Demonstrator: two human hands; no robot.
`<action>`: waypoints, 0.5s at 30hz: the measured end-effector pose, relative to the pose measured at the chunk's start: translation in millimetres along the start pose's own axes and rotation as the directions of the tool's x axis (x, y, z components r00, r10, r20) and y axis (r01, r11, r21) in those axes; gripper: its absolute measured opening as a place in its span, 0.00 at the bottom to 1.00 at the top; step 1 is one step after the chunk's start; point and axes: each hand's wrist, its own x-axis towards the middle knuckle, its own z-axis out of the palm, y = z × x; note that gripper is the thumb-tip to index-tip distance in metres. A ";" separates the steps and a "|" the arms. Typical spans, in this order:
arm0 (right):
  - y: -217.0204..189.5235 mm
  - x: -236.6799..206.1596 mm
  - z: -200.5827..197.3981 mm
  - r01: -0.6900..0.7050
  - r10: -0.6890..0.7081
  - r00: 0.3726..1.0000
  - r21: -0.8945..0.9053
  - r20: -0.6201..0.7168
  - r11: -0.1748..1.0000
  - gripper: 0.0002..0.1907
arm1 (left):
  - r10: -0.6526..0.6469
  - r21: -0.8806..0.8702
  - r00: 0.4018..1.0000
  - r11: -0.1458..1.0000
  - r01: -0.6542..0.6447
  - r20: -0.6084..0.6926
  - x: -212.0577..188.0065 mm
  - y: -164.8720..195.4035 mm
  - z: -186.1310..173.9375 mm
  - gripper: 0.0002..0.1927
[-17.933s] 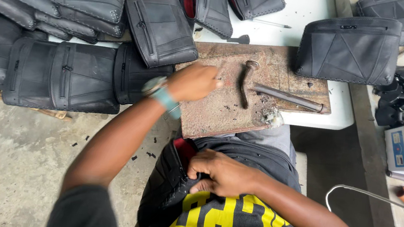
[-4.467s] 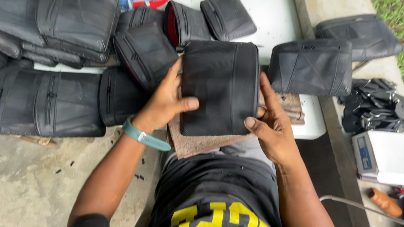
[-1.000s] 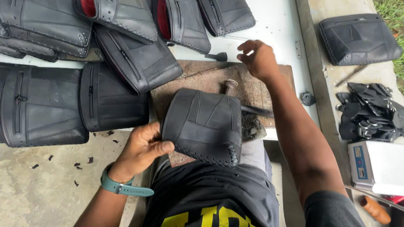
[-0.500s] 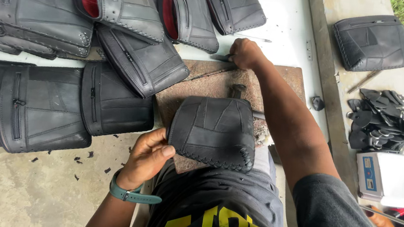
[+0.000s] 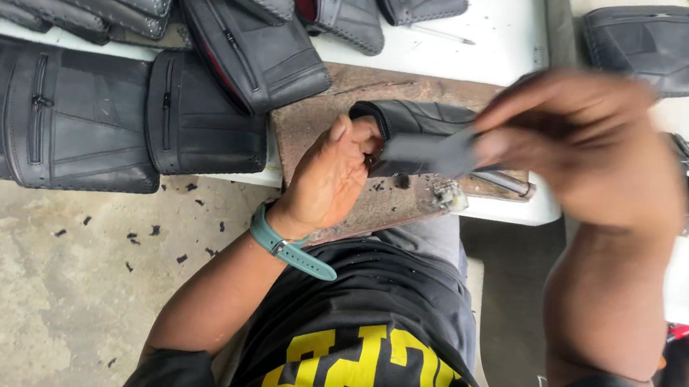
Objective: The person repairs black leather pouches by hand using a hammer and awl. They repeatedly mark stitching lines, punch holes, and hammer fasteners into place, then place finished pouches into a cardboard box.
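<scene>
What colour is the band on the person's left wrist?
Teal; the wristband shows clearly in the head view.

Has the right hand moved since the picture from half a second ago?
Yes. The right hand was reaching to the far edge of the wooden board; now it is raised toward the camera, blurred, above the board's right end.

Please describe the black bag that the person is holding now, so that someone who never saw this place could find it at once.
Start at the brown wooden board lying on the white table, just in front of the person. On it sits one black bag, gripped at its edge by the left hand. The other black bags lie flat in piles to the left and behind, with no hand on them.
</scene>
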 end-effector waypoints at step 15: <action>298.0 100.9 2.2 -0.280 0.253 0.954 -0.774 -0.160 0.568 0.16 | -0.008 0.673 0.951 0.705 0.225 -0.309 -27.6 21.9 -8.4 0.16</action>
